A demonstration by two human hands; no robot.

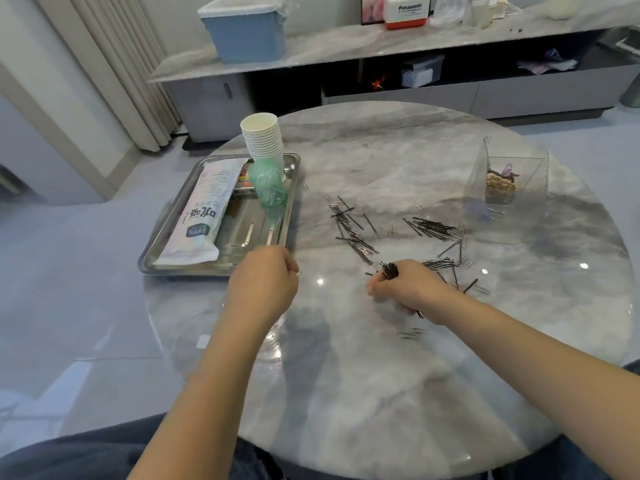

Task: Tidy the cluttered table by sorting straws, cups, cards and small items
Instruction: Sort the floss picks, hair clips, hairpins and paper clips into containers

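Note:
Black hairpins and silver paper clips lie scattered over the middle of the round marble table. My right hand grips a bundle of black hairpins, its fingertips down on the tabletop. My left hand is curled near the metal tray's front edge and pinches a small paper clip. On the metal tray lie a white pack of straws, a stack of white paper cups, a green bag and a card box.
A clear plastic box with small items stands at the table's right. A clear round dish sits under my left forearm. Behind the table runs a low cabinet with a blue container. My lap is at the near edge.

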